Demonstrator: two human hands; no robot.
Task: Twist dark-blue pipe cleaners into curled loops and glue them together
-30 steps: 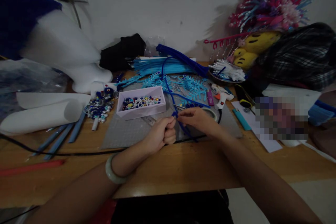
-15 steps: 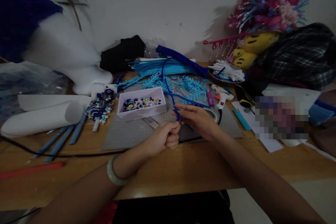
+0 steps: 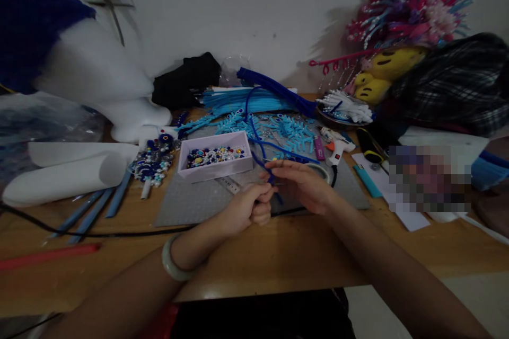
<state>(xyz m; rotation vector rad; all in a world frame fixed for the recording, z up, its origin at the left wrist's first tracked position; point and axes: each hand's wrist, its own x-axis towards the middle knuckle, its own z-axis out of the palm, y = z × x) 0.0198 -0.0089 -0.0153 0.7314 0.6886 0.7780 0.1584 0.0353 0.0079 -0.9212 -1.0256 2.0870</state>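
My left hand (image 3: 252, 205) is closed in a fist, its thumb and forefinger pinching a dark blue pipe cleaner (image 3: 271, 177). Bent parts of the pipe cleaner stick out above and below the grip. Just to the right, my right hand (image 3: 302, 183) has its fingertips on the same pipe cleaner, the fingers long and slightly curved; its thumb is mostly hidden. Left of the hands stands a white box (image 3: 217, 169) of mixed beads. Light blue branched pieces (image 3: 292, 132) lie behind the hands on the grey cutting mat (image 3: 178, 206).
A steel ruler (image 3: 228, 184), a tape roll (image 3: 320, 172) and a glue gun (image 3: 338, 148) lie around the hands. Blue stem bundles (image 3: 250, 100) are at the back. A white foam head (image 3: 99, 63) and rolled white sheet (image 3: 71, 177) stand left. A black cable (image 3: 131, 234) crosses the table.
My right hand has turned a little and its fingers have spread around the pipe cleaner. The pipe cleaner's loose ends have shifted. My left hand keeps its place.
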